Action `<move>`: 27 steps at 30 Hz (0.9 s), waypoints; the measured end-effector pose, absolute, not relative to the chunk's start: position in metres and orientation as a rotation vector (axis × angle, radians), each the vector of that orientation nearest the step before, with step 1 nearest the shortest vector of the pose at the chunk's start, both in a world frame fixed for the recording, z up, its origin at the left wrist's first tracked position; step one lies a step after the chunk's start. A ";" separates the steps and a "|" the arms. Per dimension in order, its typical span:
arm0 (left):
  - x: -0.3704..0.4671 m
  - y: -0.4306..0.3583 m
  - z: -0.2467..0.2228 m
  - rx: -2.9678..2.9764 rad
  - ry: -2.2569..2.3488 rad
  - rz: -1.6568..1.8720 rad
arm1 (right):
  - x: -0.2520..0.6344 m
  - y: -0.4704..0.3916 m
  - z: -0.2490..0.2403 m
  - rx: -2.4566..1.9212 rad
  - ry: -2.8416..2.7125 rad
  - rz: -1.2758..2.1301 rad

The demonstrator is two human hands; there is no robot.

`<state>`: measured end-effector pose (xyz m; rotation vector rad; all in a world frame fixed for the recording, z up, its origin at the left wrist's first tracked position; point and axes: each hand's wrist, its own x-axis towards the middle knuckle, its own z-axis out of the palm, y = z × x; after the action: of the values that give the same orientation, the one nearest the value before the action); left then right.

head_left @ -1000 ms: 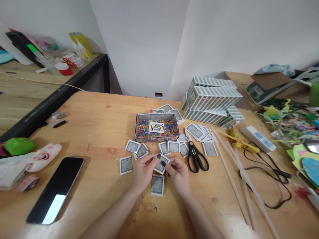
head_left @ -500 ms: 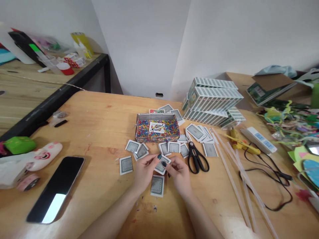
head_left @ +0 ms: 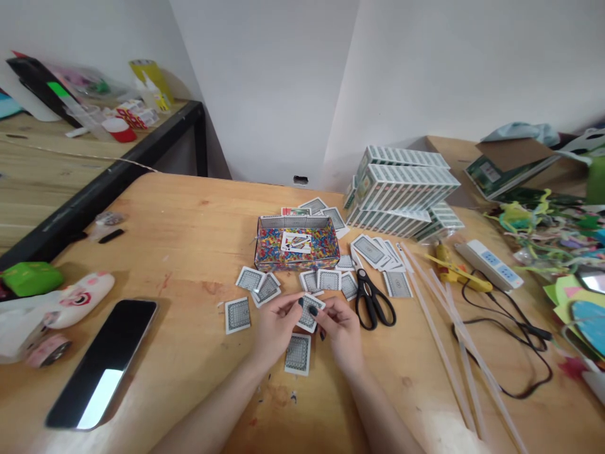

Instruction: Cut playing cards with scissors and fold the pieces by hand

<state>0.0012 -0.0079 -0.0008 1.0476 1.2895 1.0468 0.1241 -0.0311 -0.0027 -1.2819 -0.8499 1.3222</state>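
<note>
A patterned playing card (head_left: 309, 313) is held between both hands above the table. My left hand (head_left: 278, 325) pinches its left edge, and my right hand (head_left: 340, 325) grips its right side, thumb on top. Just below lies another card (head_left: 297, 354), face down. Behind the hands stands an open box (head_left: 297, 260) covered in colourful pattern, with a face card (head_left: 296, 243) inside. Several cut cards lie between box and hands, and one (head_left: 237, 314) rests left of my left hand. Black scissors (head_left: 373, 301) lie open-bladed or closed, I cannot tell, right of my right hand.
At the left lie a phone (head_left: 101, 366) and a soft toy (head_left: 82, 299). Stacked card packs (head_left: 406, 189) stand at the back right. Clear glue sticks (head_left: 449, 340), a yellow glue gun (head_left: 460, 271), a power strip (head_left: 490, 265) and black cable occupy the right.
The held card has turned slightly and shows more of its back between the fingers. Both hands keep their hold, and the whole view has shifted slightly.
</note>
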 end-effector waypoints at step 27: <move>-0.002 -0.005 0.001 0.959 1.204 0.905 | 0.129 -0.029 -0.005 -1.327 -0.837 1.167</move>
<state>-0.0022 -0.0053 0.0011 0.9592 1.2038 0.9046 0.1294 -0.0289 -0.0051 -1.3270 -0.8371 1.1668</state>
